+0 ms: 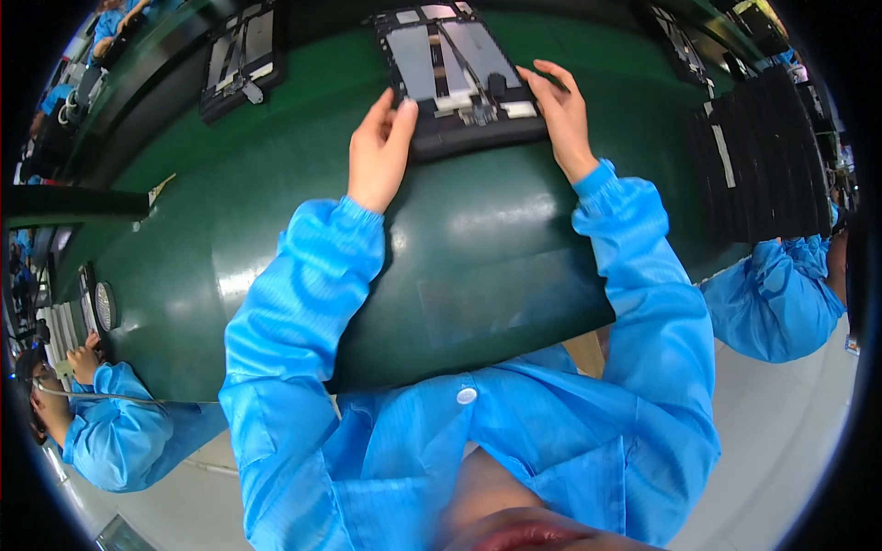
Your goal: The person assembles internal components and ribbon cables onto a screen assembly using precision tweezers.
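Observation:
A black tray (pixel 478 140) sits at the top middle of the green table, holding an opened tablet (pixel 464 57) with grey battery panels, ribbon cables and a small circuit board at its near end. My left hand (pixel 379 151) grips the tray's near left corner, thumb on the rim and fingers along the side. At the right edge, my right hand (pixel 562 115) holds the tray from the side, its fingers bent and its upper fingertips raised a little off the rim.
Another tray with an opened tablet (pixel 241 60) lies at the upper left, and a similar tablet (pixel 678 46) at the upper right. A tall stack of black trays (pixel 763 156) stands on the right. Co-workers in blue sleeves (pixel 119 432) sit at both sides.

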Available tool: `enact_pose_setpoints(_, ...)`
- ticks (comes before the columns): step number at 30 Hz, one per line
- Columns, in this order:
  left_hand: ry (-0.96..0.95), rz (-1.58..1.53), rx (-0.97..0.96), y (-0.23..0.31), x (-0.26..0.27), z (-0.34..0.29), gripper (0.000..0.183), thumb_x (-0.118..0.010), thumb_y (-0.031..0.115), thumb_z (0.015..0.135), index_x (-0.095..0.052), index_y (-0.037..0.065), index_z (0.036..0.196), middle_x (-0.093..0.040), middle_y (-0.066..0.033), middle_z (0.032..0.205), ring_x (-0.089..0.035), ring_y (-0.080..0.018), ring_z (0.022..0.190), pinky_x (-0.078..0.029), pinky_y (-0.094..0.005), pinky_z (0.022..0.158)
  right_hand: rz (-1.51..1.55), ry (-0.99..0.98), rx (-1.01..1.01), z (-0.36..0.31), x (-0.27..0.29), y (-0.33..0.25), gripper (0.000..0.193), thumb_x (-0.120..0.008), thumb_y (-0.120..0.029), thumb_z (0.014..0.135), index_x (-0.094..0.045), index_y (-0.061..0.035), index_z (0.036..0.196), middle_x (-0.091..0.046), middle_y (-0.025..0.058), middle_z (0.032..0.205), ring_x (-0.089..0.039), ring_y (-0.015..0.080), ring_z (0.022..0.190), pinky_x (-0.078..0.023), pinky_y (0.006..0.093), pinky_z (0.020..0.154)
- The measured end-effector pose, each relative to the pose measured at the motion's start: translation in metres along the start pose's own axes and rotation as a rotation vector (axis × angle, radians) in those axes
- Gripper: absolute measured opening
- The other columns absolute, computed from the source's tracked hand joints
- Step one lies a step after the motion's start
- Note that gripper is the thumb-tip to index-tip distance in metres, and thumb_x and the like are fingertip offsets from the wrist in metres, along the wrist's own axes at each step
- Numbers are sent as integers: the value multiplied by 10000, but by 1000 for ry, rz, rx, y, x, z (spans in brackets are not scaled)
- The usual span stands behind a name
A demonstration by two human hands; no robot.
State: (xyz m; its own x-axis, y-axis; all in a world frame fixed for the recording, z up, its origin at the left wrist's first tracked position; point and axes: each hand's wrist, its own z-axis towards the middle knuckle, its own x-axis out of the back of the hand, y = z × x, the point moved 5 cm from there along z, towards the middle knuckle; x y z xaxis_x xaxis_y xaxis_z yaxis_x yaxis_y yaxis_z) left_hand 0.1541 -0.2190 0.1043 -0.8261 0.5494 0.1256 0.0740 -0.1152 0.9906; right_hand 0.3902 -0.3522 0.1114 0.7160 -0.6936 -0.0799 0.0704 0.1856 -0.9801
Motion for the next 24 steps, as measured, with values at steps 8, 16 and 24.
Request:
enact_pose_setpoints(8, -418, 416, -56, 22, 48, -105, 1003, -879, 229, 753, -327, -59, 1540, -534, -84, 1013, -520, -180, 786, -511, -316, 730, -492, -506, -32, -116, 0, -48, 938, -927, -105, 679, -397, -64, 1452, -561, 95, 1473, -609, 148, 976, -493, 290, 861)
enact_pose_setpoints(16, -433, 652, -181, 26, 52, -134, 1034, -889, 239, 737, -306, -9, 1555, -586, -140, 1128, -612, -279, 897, -540, -385, 798, -575, -505, -37, -139, -4, -54, 918, -919, -75, 683, -410, -89, 1448, -525, 125, 1498, -598, 318, 1279, -489, 402, 1086)
enact_pose_setpoints(24, -311, 700, -236, 23, 49, -134, 860, -856, 231, 783, -437, 21, 1504, -600, -119, 1141, -634, -272, 888, -551, -382, 781, -533, -321, 103, -159, 3, -36, 714, -882, -21, 727, -479, -54, 1315, -555, 155, 1463, -591, 297, 1297, -479, 407, 1106)
